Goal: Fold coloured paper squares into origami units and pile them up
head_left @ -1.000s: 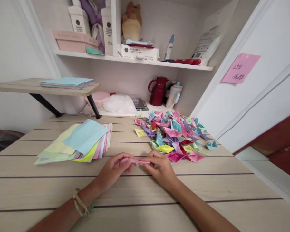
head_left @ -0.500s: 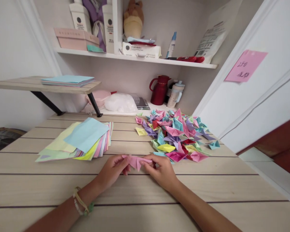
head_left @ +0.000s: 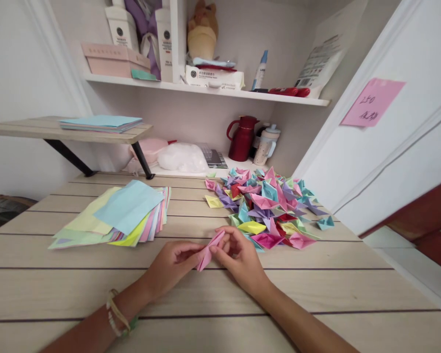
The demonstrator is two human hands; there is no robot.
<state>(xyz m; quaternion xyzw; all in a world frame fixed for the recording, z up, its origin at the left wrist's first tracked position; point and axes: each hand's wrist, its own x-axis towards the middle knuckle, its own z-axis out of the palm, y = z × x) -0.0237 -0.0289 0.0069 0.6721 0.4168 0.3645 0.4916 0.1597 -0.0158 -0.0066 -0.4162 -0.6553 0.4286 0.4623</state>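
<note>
Between my two hands, just above the slatted wooden table [head_left: 176, 294], is a pink folded paper boat [head_left: 210, 251], tilted so its long side runs from lower left to upper right. My left hand [head_left: 176, 260] pinches its lower left side between thumb and fingers. Thumb and curled fingers of my right hand [head_left: 238, 255] grip it from the right, near its upper end. Beyond my right hand lies a heap of folded paper boats [head_left: 266, 201] in many colours. Loose paper sheets [head_left: 128, 206], blue, yellow and green among them, lie fanned out beyond my left hand.
A small raised shelf [head_left: 22, 126] at the left bears a stack of paper [head_left: 101, 122]. At the back stand a red jug [head_left: 243, 138] and a pale tumbler [head_left: 266, 145]. A white plastic bag [head_left: 183, 158] lies beside them. A pink note [head_left: 373, 103] is stuck at the right.
The pink paper boat has turned from lying nearly level to a steep diagonal. My right hand's fingers have shifted up along it, and my left hand has moved slightly down.
</note>
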